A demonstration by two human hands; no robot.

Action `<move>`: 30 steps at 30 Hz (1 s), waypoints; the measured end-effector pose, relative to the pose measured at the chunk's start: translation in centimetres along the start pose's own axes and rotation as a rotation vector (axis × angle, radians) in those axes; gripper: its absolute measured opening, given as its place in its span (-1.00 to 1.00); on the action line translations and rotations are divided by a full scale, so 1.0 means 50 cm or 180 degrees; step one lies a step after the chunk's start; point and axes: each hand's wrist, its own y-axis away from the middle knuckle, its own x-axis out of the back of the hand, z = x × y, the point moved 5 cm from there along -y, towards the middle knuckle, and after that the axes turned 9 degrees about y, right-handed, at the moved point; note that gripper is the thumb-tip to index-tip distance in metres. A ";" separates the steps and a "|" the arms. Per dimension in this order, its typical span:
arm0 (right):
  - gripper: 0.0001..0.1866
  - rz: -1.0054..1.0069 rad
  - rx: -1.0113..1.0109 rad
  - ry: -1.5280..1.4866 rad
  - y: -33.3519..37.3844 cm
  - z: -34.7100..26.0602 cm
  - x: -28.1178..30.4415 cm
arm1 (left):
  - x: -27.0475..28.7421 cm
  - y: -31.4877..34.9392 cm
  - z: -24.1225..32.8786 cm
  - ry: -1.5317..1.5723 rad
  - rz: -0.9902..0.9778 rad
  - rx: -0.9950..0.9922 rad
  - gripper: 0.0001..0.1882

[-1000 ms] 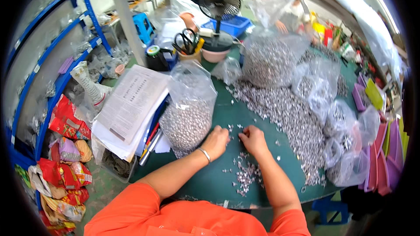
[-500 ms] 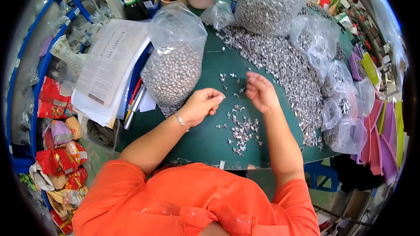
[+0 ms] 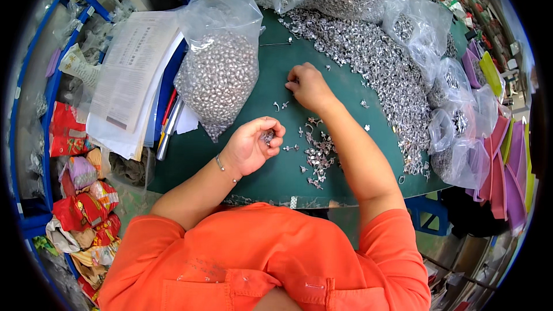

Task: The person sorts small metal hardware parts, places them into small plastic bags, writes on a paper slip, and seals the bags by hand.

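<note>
My left hand (image 3: pixel 255 145) is turned palm up over the green mat (image 3: pixel 271 175), its fingers curled around a few small silver metal parts (image 3: pixel 268 136). Further out, my right hand (image 3: pixel 309 86) rests knuckles up on the mat, fingertips pinching at loose parts near a tiny hook-shaped piece (image 3: pixel 280 105). Between my forearms lies a small scatter of the same silver parts (image 3: pixel 318 155). A clear plastic bag full of silver parts (image 3: pixel 219 75) stands just left of both hands.
A long heap of silver parts (image 3: pixel 380 63) runs along the mat's right side, with several clear bags of parts (image 3: pixel 455 132) beyond it. Printed papers (image 3: pixel 129 69) lie at the left. Blue shelving (image 3: pixel 34 138) and coloured packets (image 3: pixel 80 196) fill the left edge.
My left hand has turned palm up and drawn back toward me with parts in it. My right hand has moved a little further out and left on the mat.
</note>
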 end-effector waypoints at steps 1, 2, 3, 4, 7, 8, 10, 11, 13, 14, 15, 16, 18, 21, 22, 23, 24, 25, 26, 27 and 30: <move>-0.83 -0.0292 -0.0438 -0.0560 0.002 0.011 0.013 | 0.014 0.004 -0.004 0.0069 -0.0021 0.0056 -0.81; -0.83 -0.0581 -0.0880 -0.1120 0.006 0.019 0.032 | 0.023 0.006 -0.008 0.0138 -0.0040 0.0111 -0.79; -0.90 -0.0880 -0.1564 -0.2419 0.019 0.035 0.049 | 0.023 0.003 -0.015 0.0144 0.0204 0.0056 -0.76; -0.89 -0.0608 -0.1647 -0.3140 0.026 0.038 0.066 | 0.015 0.002 -0.019 0.0153 0.0464 -0.0021 -0.72; -0.87 -0.0984 -0.0813 -0.2472 0.047 -0.030 0.115 | -0.011 -0.003 -0.026 0.0456 0.0625 -0.0025 -0.63; -0.86 -0.1166 -0.0228 -0.2190 0.057 -0.070 0.112 | -0.021 -0.004 -0.026 0.0606 0.0580 -0.0001 -0.60; -0.83 -0.1813 -0.0185 -0.2033 0.079 -0.119 0.106 | -0.023 -0.006 -0.027 0.0855 0.0615 -0.0003 -0.68; -0.84 -0.1311 0.0050 -0.1399 0.066 -0.105 0.100 | 0.005 -0.010 -0.028 0.1034 0.0589 0.0014 -0.71; -0.86 -0.0539 0.0353 -0.0677 0.063 -0.061 0.073 | 0.015 -0.011 -0.033 0.1323 0.0466 0.0174 -0.79; -0.86 -0.0299 0.0455 -0.0609 0.069 -0.037 0.053 | 0.014 -0.008 -0.032 0.1251 0.0381 0.0179 -0.79; -0.87 -0.0073 0.0568 -0.0544 0.068 -0.034 0.051 | 0.014 -0.001 -0.031 0.1190 0.0301 0.0171 -0.79; -0.87 -0.0016 0.0410 -0.0520 0.066 -0.018 0.054 | 0.013 0.004 -0.028 0.1128 0.0219 0.0171 -0.78; -0.89 0.0095 0.0074 -0.0466 0.068 0.009 0.077 | 0.021 0.011 -0.016 0.0770 0.0374 0.0080 -0.77; -0.92 -0.0017 -0.0996 -0.2046 0.076 0.001 0.132 | 0.001 0.026 -0.012 0.0423 0.0991 -0.0032 -0.74; -0.92 -0.0067 -0.0898 -0.2174 0.084 -0.015 0.148 | -0.007 0.027 -0.012 0.0316 0.1244 -0.0056 -0.73; -0.91 -0.0471 -0.0526 -0.2391 0.095 -0.045 0.155 | -0.011 0.023 -0.018 0.0380 0.1087 0.0013 -0.69; -0.90 -0.0854 -0.0153 -0.2588 0.111 -0.067 0.159 | -0.016 0.018 -0.025 0.0365 0.1073 0.0117 -0.70; -0.89 -0.0705 0.0153 -0.2079 0.124 -0.066 0.161 | -0.023 0.014 -0.031 0.0352 0.1061 0.0218 -0.70; -0.89 -0.0633 -0.0043 -0.1681 0.139 -0.052 0.162 | -0.025 0.011 -0.036 0.0342 0.1051 0.0312 -0.71; -0.89 -0.0586 -0.0181 -0.1292 0.151 -0.045 0.164 | -0.018 0.011 -0.037 0.0535 0.0784 0.0421 -0.73; -0.88 -0.0376 -0.0408 -0.0796 0.205 -0.035 0.134 | 0.011 0.008 -0.043 0.0805 0.0425 0.0622 -0.77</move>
